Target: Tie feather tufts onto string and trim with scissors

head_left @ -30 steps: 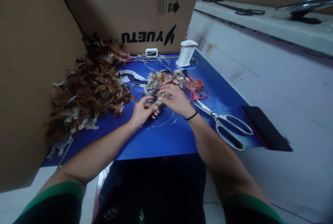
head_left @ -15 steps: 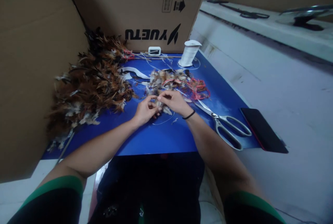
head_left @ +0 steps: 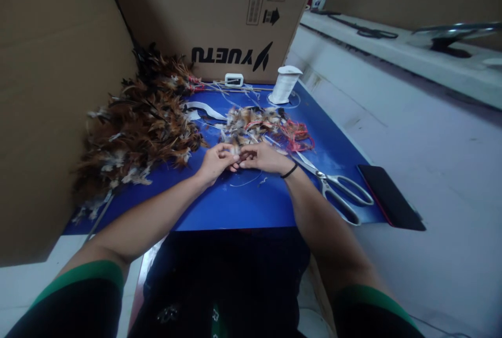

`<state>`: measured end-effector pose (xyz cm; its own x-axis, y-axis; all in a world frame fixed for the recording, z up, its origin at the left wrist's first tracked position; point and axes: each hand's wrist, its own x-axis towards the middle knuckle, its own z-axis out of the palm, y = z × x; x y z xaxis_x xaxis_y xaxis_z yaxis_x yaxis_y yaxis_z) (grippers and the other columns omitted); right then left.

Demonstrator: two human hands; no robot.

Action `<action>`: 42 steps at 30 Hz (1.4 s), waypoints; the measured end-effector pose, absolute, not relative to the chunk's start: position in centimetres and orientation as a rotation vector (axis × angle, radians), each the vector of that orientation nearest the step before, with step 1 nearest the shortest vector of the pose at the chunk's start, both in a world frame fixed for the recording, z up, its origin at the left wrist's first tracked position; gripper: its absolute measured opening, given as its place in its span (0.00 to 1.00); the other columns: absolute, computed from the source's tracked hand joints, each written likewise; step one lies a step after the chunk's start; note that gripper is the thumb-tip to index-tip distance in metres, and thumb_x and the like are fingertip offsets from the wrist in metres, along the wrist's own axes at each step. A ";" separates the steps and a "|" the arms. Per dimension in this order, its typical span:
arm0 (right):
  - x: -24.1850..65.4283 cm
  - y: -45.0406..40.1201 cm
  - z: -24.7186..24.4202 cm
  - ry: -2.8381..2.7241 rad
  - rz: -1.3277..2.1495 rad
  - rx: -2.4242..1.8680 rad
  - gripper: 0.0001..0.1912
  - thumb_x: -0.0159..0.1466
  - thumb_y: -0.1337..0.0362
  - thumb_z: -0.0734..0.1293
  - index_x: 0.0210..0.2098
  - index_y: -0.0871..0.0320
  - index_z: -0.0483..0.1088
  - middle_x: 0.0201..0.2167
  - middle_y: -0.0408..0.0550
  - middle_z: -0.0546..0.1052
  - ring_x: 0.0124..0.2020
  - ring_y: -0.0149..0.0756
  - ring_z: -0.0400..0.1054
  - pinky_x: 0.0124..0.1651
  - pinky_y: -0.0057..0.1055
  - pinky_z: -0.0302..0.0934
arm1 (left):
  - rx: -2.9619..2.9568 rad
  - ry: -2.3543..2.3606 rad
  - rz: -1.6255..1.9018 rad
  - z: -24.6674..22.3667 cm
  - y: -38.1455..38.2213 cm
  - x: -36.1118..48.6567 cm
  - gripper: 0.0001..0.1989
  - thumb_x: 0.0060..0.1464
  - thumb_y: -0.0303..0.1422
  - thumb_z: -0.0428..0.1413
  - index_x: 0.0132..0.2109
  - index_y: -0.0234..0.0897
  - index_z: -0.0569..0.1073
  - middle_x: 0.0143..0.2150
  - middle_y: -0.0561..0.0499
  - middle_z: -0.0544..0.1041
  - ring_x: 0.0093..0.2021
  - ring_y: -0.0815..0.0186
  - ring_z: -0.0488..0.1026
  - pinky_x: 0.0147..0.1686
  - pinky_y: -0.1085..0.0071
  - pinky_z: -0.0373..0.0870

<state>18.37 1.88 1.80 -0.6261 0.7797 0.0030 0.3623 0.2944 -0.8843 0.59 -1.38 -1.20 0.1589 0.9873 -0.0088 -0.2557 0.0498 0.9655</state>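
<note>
Over the front middle of the blue table my left hand (head_left: 216, 162) and my right hand (head_left: 262, 157) meet, fingertips pinched together. A small pale brown feather (head_left: 235, 150) pokes up between them, and both hands are closed on it; its lower part is hidden by the fingers. Right behind lies a loose heap of brown and white feathers (head_left: 251, 121). Beside the heap is a tangle of red string (head_left: 298, 135). A thin white thread (head_left: 247, 183) curves on the table below my hands. Large scissors (head_left: 321, 176) lie partly open by my right wrist.
Bundles of long brown feathers (head_left: 145, 123) fill the table's left side. At the back stand a white spool (head_left: 285, 85) and a small white box (head_left: 234, 80). A dark phone (head_left: 390, 196) rests at the right edge. Cardboard boxes (head_left: 164, 8) wall in the back and left.
The feather hung below my fingers and now shows above them, between both hands. My right hand has lowered slightly, its fingers now beside the left fingertips. The view has shifted a little.
</note>
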 end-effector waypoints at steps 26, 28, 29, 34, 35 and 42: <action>18.5 2.1 2.2 -1.699 1.233 -1.151 0.11 0.51 0.59 0.71 0.26 0.59 0.67 0.18 0.39 0.69 0.19 0.25 0.61 0.23 0.25 0.55 | 0.921 0.883 1.184 -0.7 -1.4 0.0 0.18 0.44 0.37 0.65 0.35 0.34 0.65 0.26 0.51 0.78 0.21 0.71 0.75 0.22 0.76 0.73; 18.5 2.1 2.2 -1.610 1.253 -1.124 0.14 0.49 0.57 0.73 0.27 0.60 0.68 0.19 0.40 0.71 0.19 0.25 0.62 0.23 0.24 0.57 | 0.912 0.880 1.194 -0.8 -1.3 0.0 0.18 0.43 0.35 0.66 0.36 0.33 0.66 0.25 0.51 0.77 0.21 0.71 0.74 0.22 0.76 0.73; 18.5 2.1 2.3 -1.568 1.263 -1.107 0.15 0.49 0.57 0.73 0.27 0.60 0.68 0.19 0.40 0.71 0.19 0.24 0.62 0.24 0.24 0.57 | 0.907 0.879 1.198 -0.8 -1.3 0.0 0.18 0.43 0.34 0.66 0.36 0.33 0.66 0.25 0.51 0.77 0.22 0.71 0.74 0.23 0.76 0.73; 18.3 2.3 2.1 -1.416 1.321 -0.997 0.18 0.48 0.52 0.75 0.27 0.59 0.68 0.19 0.40 0.73 0.19 0.25 0.64 0.24 0.24 0.60 | 0.900 0.886 1.153 -0.6 -1.5 0.0 0.13 0.44 0.30 0.66 0.33 0.30 0.70 0.27 0.49 0.78 0.24 0.72 0.75 0.26 0.78 0.73; 18.2 2.3 2.1 -1.400 1.328 -0.983 0.18 0.48 0.52 0.75 0.28 0.58 0.68 0.20 0.41 0.73 0.20 0.26 0.65 0.25 0.25 0.61 | 0.887 0.880 1.132 -0.5 -1.6 0.0 0.11 0.45 0.30 0.65 0.32 0.29 0.70 0.28 0.48 0.78 0.24 0.72 0.75 0.27 0.78 0.73; 17.7 2.0 2.0 -1.545 1.209 -0.923 0.16 0.51 0.53 0.73 0.28 0.58 0.69 0.23 0.41 0.73 0.23 0.27 0.65 0.29 0.28 0.63 | 0.689 0.741 0.988 0.4 -2.5 0.3 0.04 0.53 0.22 0.57 0.32 0.30 0.70 0.38 0.43 0.80 0.33 0.67 0.79 0.32 0.76 0.76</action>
<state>17.67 1.96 1.96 -0.2794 0.9351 0.2182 0.0129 0.2309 -0.9729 0.26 -2.47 0.37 0.3560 0.9056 -0.2303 -0.4744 0.3875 0.7904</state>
